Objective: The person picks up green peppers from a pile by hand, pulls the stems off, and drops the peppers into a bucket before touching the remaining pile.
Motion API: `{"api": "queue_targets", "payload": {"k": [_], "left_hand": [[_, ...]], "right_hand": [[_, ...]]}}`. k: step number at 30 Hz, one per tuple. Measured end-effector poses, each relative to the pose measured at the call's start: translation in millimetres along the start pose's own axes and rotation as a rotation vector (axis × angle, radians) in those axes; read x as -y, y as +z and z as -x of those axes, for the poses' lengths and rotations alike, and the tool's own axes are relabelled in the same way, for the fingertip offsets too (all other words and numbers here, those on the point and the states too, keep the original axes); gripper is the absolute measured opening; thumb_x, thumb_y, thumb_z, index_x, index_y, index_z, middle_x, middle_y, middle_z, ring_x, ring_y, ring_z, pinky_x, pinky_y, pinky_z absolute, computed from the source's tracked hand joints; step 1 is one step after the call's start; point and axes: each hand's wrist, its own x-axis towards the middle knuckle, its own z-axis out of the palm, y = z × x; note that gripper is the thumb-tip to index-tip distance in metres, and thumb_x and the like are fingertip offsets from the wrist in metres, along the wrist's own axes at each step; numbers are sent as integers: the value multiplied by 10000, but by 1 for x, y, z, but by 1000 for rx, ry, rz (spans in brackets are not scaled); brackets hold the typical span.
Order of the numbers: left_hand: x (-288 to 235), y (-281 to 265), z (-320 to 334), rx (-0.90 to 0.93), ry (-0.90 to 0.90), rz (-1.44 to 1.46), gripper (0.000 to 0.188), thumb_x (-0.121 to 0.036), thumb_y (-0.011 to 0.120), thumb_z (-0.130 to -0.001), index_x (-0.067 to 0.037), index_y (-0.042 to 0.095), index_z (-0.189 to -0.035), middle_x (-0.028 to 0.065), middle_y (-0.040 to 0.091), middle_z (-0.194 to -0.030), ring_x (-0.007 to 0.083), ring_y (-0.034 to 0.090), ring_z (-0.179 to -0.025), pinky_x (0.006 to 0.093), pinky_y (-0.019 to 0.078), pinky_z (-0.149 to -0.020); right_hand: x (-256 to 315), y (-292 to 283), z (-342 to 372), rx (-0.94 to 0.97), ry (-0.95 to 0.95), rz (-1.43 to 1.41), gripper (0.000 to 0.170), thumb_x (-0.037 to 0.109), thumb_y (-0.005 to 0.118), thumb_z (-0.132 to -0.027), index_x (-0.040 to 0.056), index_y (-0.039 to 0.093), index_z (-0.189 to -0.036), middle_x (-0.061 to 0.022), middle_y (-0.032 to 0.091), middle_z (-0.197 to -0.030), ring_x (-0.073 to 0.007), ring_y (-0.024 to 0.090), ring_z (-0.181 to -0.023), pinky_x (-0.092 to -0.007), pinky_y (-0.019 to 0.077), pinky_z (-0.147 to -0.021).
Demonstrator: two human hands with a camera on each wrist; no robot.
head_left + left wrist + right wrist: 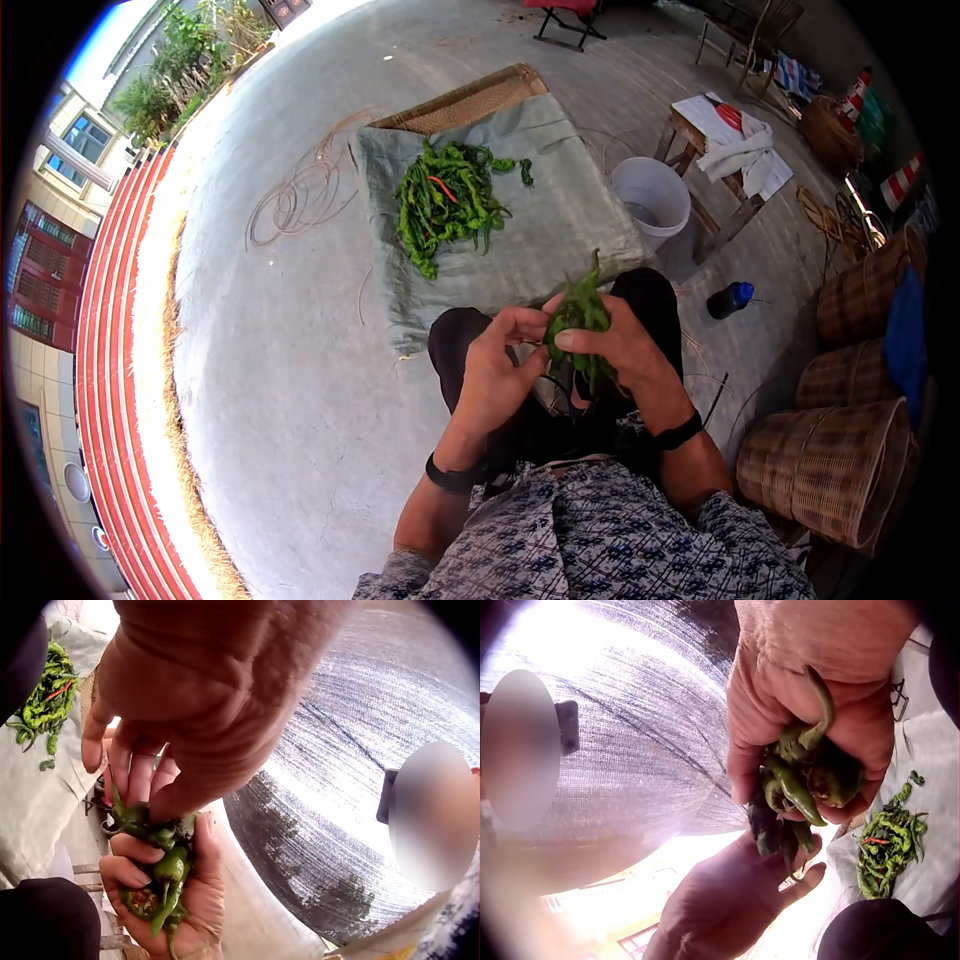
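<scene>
My right hand (625, 345) grips a bunch of green peppers (580, 310) above my lap, thumb across the front. In the right wrist view, several stems and tips of the green peppers (799, 795) poke out from the palm. My left hand (500, 365) meets the bunch from the other side, its thumb and fingertips bent around its end. The left wrist view has the left hand (202, 697) reaching down over the peppers (169, 862), its thumb partly hiding them. A pile of green peppers (445, 205) with a red one lies on a grey-green cloth (560, 215) ahead.
A white bucket (650, 195) stands right of the cloth, beside a wooden stool (690, 140) bearing a white cloth. A dark blue-capped bottle (730, 300) is on the floor. Wicker baskets (810, 465) line the right side. Coiled wire (300, 200) lies at left.
</scene>
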Motion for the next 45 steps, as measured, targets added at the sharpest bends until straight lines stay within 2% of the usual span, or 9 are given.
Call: {"api": "queue_targets", "payload": {"k": [15, 18, 21, 24, 27, 30, 36, 41, 45], "left_hand": [[-8, 5, 2, 37, 32, -41, 303, 26, 593, -955, 37, 609, -1257, 61, 700, -1112, 124, 653, -1028, 267, 506, -919], [-5, 4, 1, 73, -4, 51, 290, -57, 608, -997, 50, 581, -1266, 70, 686, -1108, 119, 635, -1027, 256, 496, -896], [-1, 8, -2, 74, -120, 78, 473, -298, 680, -1008, 68, 538, -1272, 204, 685, -1046, 273, 696, -995, 364, 541, -873], [1, 11, -4, 140, -194, -83, 680, -467, 711, -989, 54, 455, -1341, 241, 666, -1034, 313, 691, -1002, 396, 539, -851], [-3, 22, -4, 109, -117, -193, 619, -368, 714, -1000, 39, 411, -1355, 221, 661, -1145, 282, 659, -1082, 390, 513, -934], [4, 30, -8, 90, -7, -188, 666, -432, 725, -982, 31, 406, -1337, 296, 642, -1173, 406, 659, -1127, 456, 514, -948], [12, 30, -14, 146, -11, -238, 727, -454, 751, -961, 11, 373, -1372, 334, 652, -1171, 502, 661, -1132, 491, 538, -904], [16, 27, -19, 161, -70, -292, 738, -404, 802, -930, 3, 364, -1363, 311, 673, -1136, 495, 685, -1084, 486, 556, -852], [25, 21, -20, 169, -44, -290, 721, -348, 819, -921, -3, 363, -1361, 303, 679, -1126, 483, 692, -1077, 490, 557, -847]], "right_hand": [[-10, -3, -2, -65, -41, -11, 496, 166, 886, -818, -16, 681, -1232, -50, 709, -1079, -137, 662, -997, -294, 534, -888], [-20, -4, -4, -126, -81, 33, 488, 172, 889, -820, -17, 675, -1216, -56, 714, -1068, -132, 667, -980, -292, 542, -879], [-24, -1, -6, -160, -120, 130, 496, 194, 899, -813, -17, 666, -1196, -62, 713, -1047, -128, 667, -950, -290, 547, -856], [-32, 4, -10, -223, -135, 200, 512, 231, 910, -801, -17, 658, -1172, -63, 704, -1015, -129, 658, -916, -298, 547, -825], [-35, 6, -12, -287, -101, 174, 531, 290, 904, -808, -21, 651, -1157, -65, 690, -995, -142, 649, -901, -312, 541, -806], [-40, 4, -15, -326, -77, 126, 563, 360, 883, -829, -21, 641, -1164, -66, 678, -1008, -155, 639, -910, -320, 531, -808], [-40, 10, -14, -328, 6, -219, 470, 391, 808, -923, 35, 635, -1177, -36, 658, -1018, -136, 626, -915, -312, 516, -811], [-45, 12, -15, -262, 52, -530, 300, 333, 713, -1022, 76, 640, -1158, -22, 663, -1063, -111, 640, -946, -297, 525, -799], [-50, 13, -15, -261, 80, -530, 332, 338, 694, -1036, 59, 630, -1206, -25, 653, -1104, -123, 628, -1007, -301, 516, -851]]}}
